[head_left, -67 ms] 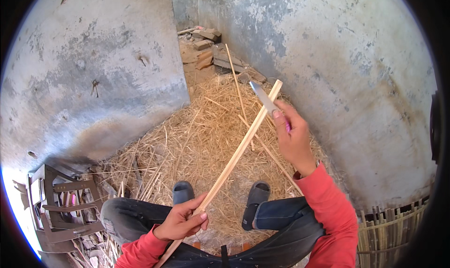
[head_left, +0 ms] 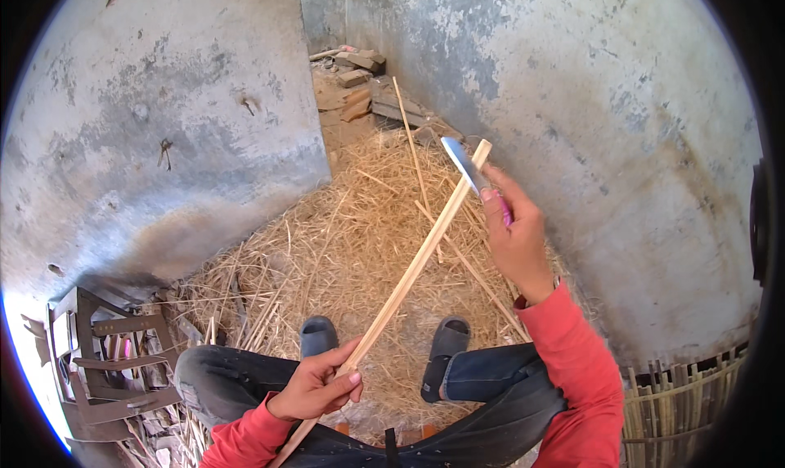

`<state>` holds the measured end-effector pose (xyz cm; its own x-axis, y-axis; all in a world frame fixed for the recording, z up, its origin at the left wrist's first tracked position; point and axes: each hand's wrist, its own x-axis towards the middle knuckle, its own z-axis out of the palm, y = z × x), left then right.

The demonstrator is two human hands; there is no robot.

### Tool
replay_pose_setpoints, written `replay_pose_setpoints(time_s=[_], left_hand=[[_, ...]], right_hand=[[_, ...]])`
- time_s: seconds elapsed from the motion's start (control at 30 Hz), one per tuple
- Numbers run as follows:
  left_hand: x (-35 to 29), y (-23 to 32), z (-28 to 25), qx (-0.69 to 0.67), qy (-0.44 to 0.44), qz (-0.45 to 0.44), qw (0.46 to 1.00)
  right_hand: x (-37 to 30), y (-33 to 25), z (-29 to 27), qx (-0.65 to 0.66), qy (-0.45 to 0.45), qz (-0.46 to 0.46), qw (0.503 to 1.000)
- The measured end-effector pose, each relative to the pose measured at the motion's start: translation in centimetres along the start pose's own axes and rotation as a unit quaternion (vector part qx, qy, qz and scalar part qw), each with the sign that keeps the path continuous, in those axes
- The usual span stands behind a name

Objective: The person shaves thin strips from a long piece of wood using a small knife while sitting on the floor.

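A long pale wooden strip (head_left: pixel 417 263), with lines running along its length, slants from below my lap at lower left to its far end at upper right. My left hand (head_left: pixel 323 384) is closed round its lower part, above my left thigh. My right hand (head_left: pixel 519 231) grips a knife (head_left: pixel 464 167) by its purple handle, most of which the fingers hide. The blade lies across the strip just short of the far end, its tip pointing up and left. My right index finger reaches along the strip's right side, close to the end.
Loose shavings (head_left: pixel 360 222) cover the floor, with a thin stick (head_left: pixel 409 132) lying on them. Broken bricks (head_left: pixel 357 75) sit in the far corner between worn walls (head_left: pixel 605 141). A dark broken frame (head_left: pixel 114 362) stands at left, a slatted basket (head_left: pixel 675 411) at lower right.
My right hand and the knife have shifted slightly, and the blade has turned a little more upright against the strip. My left hand and the strip look unmoved.
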<state>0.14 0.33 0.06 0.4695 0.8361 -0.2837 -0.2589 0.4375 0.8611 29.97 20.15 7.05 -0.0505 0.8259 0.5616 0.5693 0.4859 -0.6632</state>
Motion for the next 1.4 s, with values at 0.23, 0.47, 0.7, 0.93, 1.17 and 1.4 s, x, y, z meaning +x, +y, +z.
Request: replay_pose_setpoints(time_s=[0.23,0.47,0.7,0.93,1.17,1.4], left_hand=[[-0.3,-1.2,0.0,-0.003,0.0,-0.003,1.0],[0.1,-0.1,0.3,-0.11,0.014,-0.002,0.994],[0.1,-0.6,-0.5,-0.155,-0.002,0.005,0.988],[0.1,-0.7,-0.8,-0.169,-0.013,0.033,0.985],[0.3,0.7,-0.2,-0.196,0.048,-0.001,0.979],[-0.1,-0.5,-0.9,-0.052,0.018,0.011,0.998]], right_hand=[[2.6,2.0,-1.9,-0.036,0.019,-0.01,0.999],[-1.5,0.1,1.2,-0.02,-0.093,-0.064,0.993],[0.3,-1.1,1.3,-0.048,-0.035,-0.063,0.996],[-5.4,-3.3,3.8,0.009,-0.155,-0.162,0.975],[-8.6,-6.4,4.3,0.047,-0.227,-0.179,0.956],[0.1,-2.5,1.5,-0.021,-0.04,-0.04,0.998]])
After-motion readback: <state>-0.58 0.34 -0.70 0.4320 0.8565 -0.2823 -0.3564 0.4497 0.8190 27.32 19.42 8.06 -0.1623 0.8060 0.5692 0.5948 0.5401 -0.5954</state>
